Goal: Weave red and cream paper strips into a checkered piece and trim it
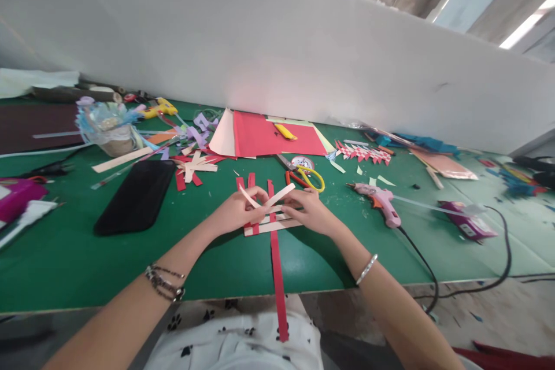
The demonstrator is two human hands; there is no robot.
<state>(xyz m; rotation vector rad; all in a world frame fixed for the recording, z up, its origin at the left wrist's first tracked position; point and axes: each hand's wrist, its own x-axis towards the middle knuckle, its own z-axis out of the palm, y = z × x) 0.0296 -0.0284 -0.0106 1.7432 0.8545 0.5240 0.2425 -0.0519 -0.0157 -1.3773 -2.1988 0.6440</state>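
Observation:
In the middle of the table, red paper strips (277, 266) and cream paper strips (277, 225) cross in a small woven lattice. One long red strip hangs over the front edge toward my lap. My left hand (238, 209) pinches a cream strip (281, 195), whose ends stick up in a V above the lattice. From the right side, my right hand (313, 211) closes its fingers on the cream strips at the lattice. Its fingertips partly hide the weave. Just beyond it lie scissors (318, 176) with red and yellow handles.
Behind are red paper sheets (255, 133) with a yellow cutter (285, 131) on them. Loose strips (197, 167) and a black phone (135, 196) lie left. To the right sit a pink glue gun (377, 201) with a trailing cord and a red-white woven piece (362, 152).

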